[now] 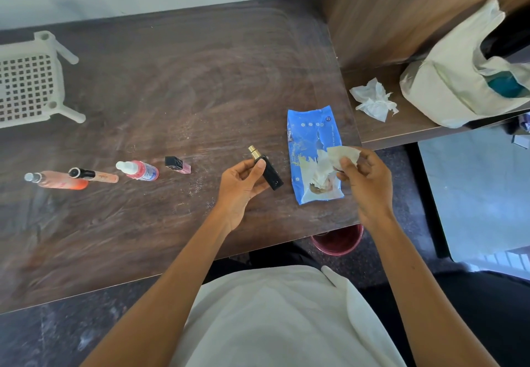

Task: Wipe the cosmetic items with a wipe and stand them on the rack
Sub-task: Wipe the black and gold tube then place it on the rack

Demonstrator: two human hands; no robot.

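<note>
- Counter (172,79): dark wood, fills most of the frame. All task things are on it or held over it.
- Rack (28,82), upper left, cut off by the frame edge: pale plastic w/ grid holes. Looks tipped on its side, legs pointing right. No item on the part in view, so prob. nothing is racked yet.
- Wipe pack (312,148), blue, right of centre: lies flat, torn open, white wipes showing at its lower end.
- Left hand (243,183), centre: fingers and thumb curled round a black bottle (268,170) w/ gold top, held just over the counter beside the pack.
- Right hand (364,180): fingertips pinch a wipe (342,155) over the pack. The wipe isn't touching the bottle yet.
- Row at left, all lying down, none wiped as far as I can tell:
  - orange spray bottle (60,181)
  - black-capped tube (94,176), overlapping the spray bottle
  - pink bottle (139,170) w/ white cap
  - small pink vial (177,164) w/ black cap
- Est. progress: first item about to be wiped. All 5 wipes and rackings are left, and the rack likely needs righting.
</note>
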